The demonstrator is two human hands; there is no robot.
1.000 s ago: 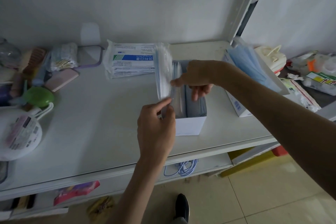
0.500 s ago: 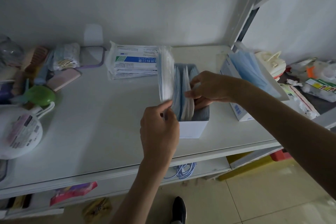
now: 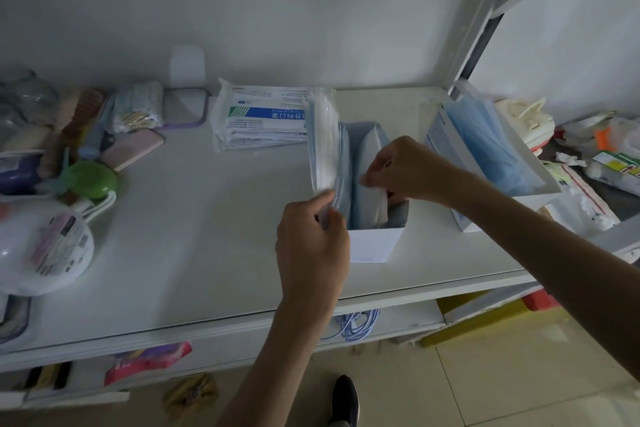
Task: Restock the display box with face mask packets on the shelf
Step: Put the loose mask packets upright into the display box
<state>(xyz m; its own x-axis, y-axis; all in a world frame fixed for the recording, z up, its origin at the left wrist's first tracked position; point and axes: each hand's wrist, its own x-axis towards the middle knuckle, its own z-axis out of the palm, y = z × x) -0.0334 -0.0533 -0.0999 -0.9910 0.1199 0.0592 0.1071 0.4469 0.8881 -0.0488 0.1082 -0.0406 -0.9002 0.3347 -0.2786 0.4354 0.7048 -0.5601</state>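
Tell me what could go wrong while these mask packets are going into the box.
The left hand pinches the upright bundle of packets only at its near end, so the far end could fan out or slip. The right hand has its fingers inside the display box beside the packets already there, so they may get in the way. The light box could slide.

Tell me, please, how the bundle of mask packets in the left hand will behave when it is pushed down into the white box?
The bundle of mask packets, pinched at its lower corner by the left hand, looks thin and flexible, so it may bend or fan out. The clear wrappers look glossy, perhaps slippery. The display box seems light; the right hand reaching inside probably steadies it.
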